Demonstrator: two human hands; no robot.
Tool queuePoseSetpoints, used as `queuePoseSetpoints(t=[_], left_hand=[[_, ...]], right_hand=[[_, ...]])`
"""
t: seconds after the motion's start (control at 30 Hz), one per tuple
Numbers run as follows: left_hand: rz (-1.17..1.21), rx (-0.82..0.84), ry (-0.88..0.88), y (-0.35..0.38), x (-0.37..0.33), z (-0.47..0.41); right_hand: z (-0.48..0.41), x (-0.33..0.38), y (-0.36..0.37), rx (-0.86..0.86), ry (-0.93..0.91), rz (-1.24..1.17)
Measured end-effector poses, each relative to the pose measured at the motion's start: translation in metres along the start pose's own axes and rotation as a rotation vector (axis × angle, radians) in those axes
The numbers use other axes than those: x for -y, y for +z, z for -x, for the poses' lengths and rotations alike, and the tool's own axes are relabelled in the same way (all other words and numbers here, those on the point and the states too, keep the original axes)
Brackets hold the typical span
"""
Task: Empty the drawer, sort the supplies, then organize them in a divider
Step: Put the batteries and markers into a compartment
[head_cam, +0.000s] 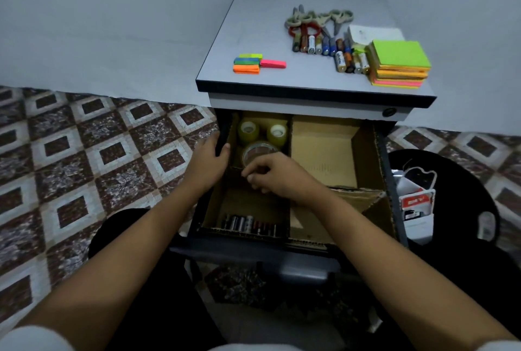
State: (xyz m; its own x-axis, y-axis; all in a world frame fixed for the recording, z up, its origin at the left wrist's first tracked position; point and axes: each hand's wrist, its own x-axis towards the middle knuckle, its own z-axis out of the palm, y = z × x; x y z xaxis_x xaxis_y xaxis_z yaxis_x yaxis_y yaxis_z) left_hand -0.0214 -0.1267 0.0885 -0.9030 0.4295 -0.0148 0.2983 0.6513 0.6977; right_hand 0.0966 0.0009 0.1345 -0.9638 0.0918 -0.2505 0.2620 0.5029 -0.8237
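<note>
Divider (321,150) in drawer (253,246), tape rolls (248,131) far-left cell, batteries (249,224) near-left cell

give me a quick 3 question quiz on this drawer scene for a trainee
1. True or false: the scissors lie inside the drawer.
2. How many tape rolls stand in the far-left compartment of the cardboard divider? A) one B) three C) five
3. Fill the gap: the near-left compartment holds a row of ____.

Key
1. False: they lie on the cabinet top.
2. B
3. batteries
</note>
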Motion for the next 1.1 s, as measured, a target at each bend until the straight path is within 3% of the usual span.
queuePoseSetpoints(t=[0.2,0.4,0.6,0.73,0.83,1.1], left_hand=[[0.009,-0.258,0.261,-0.014,-0.06,-0.004],[0.077,-0.232,0.467,-0.02,-0.135,-0.03],[0.007,-0.028,0.379,-0.008,-0.204,-0.068],[0.337,0.167,0.098,0.014,-0.234,-0.086],[0.425,0.2,-0.058,0.031,-0.244,-0.097],[0.289,0.298,-0.114,0.04,-0.253,-0.11]], right_hand=[[0.009,0.02,-0.074,-0.287,0.01,-0.11],[0.008,0.029,-0.14,-0.457,0.036,-0.076],[0.012,0.034,-0.195,-0.613,0.07,0.041],[0.013,0.034,-0.221,-0.633,0.12,0.131],[0.012,0.034,-0.233,-0.617,0.14,0.165],[-0.006,0.033,-0.241,-0.569,0.154,0.301]])
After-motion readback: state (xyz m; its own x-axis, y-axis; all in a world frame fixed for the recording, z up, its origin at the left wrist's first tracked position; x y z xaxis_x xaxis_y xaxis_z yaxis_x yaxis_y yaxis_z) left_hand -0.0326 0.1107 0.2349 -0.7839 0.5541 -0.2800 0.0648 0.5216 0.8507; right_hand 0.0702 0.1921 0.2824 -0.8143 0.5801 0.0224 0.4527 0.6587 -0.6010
